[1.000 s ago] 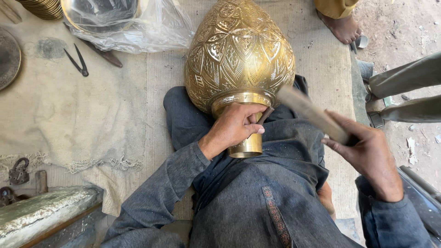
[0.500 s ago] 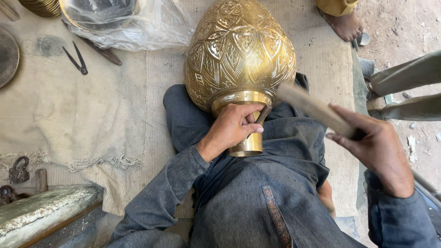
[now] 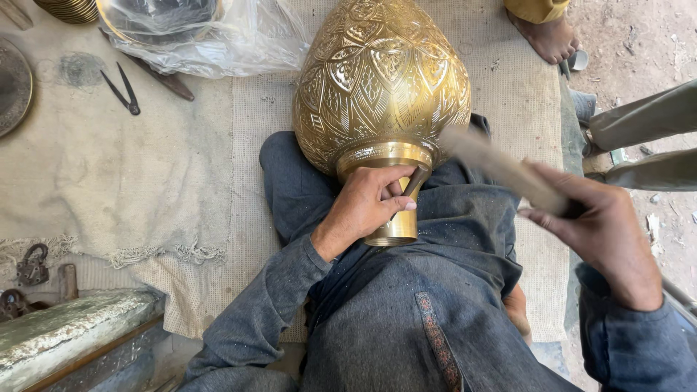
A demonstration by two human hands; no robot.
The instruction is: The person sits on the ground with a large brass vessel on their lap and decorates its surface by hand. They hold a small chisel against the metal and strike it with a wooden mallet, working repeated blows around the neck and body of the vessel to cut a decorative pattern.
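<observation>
A large engraved brass vase (image 3: 381, 80) lies on my lap, its neck toward me. My left hand (image 3: 367, 203) wraps around the brass neck and pinches a thin metal chisel (image 3: 415, 183) against the collar of the vase. My right hand (image 3: 599, 229) grips the handle of a wooden mallet (image 3: 501, 167), blurred, its head close to the chisel at the right of the neck. My legs in grey trousers (image 3: 406, 319) lie under the vase.
Woven cloth (image 3: 145, 174) covers the ground. Black pliers (image 3: 120, 87) and a plastic-wrapped dish (image 3: 196, 33) lie at the upper left, a padlock (image 3: 33, 263) at the left edge. Another person's bare foot (image 3: 548, 36) and trouser legs (image 3: 646, 138) are at the right.
My right hand with the mallet has shifted slightly right and down, the mallet head staying near the chisel. My left hand and the vase have stayed in place.
</observation>
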